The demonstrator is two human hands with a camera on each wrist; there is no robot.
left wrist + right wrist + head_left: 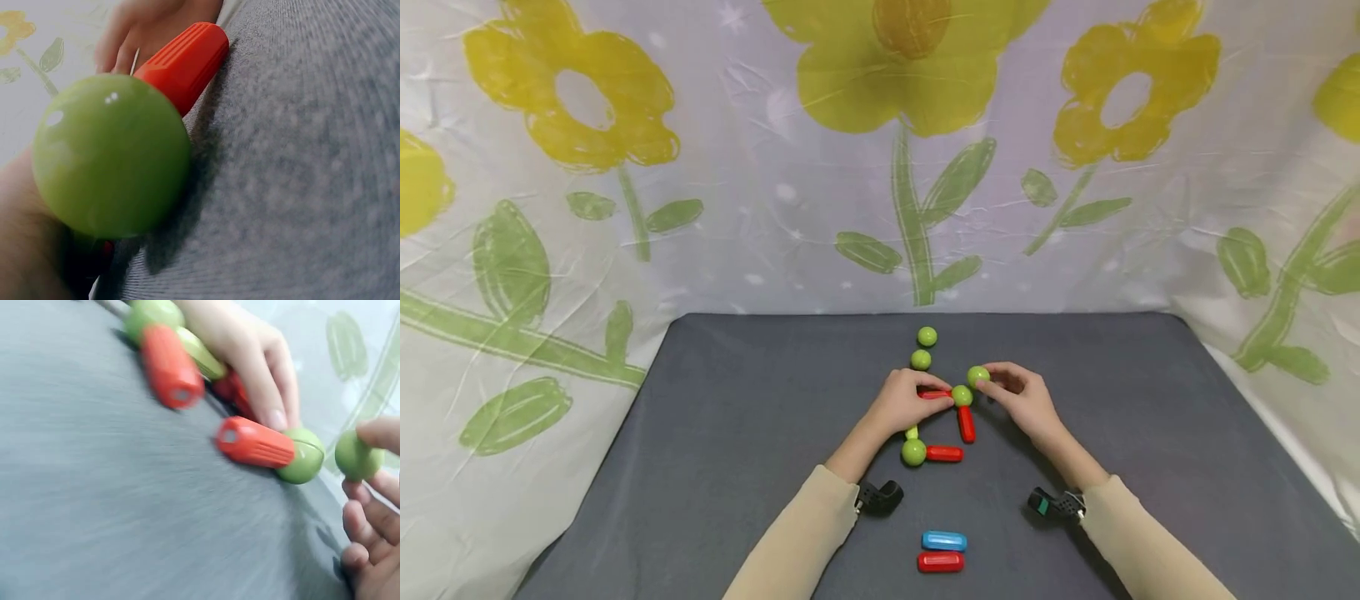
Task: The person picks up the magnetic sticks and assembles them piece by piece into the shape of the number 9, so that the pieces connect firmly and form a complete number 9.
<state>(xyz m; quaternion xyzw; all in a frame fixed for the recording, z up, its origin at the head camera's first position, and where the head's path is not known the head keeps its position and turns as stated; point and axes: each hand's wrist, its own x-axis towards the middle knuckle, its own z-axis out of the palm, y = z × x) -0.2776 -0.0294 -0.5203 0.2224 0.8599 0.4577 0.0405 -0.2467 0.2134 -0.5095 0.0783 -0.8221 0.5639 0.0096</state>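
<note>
My left hand (904, 402) pinches a red rod (935, 394) that joins a green ball (962, 396). From that ball a second red rod (966, 425) points toward me, its near end loose. Between thumb and fingertips my right hand (1024, 402) holds another green ball (357, 456), close beside the joined one. A yellow-green rod (199, 355) runs partly under my left hand to a nearer green ball (913, 452), which has a red rod (945, 453) on its right side. Silvery discs show in the free rod ends in the right wrist view.
Two green balls, one nearer (921, 359) and one farther (927, 337), lie past my left hand. A blue rod (944, 541) and a red rod (941, 562) lie close to me on the grey cloth (715, 467). Behind the table hangs a flowered curtain (737, 208).
</note>
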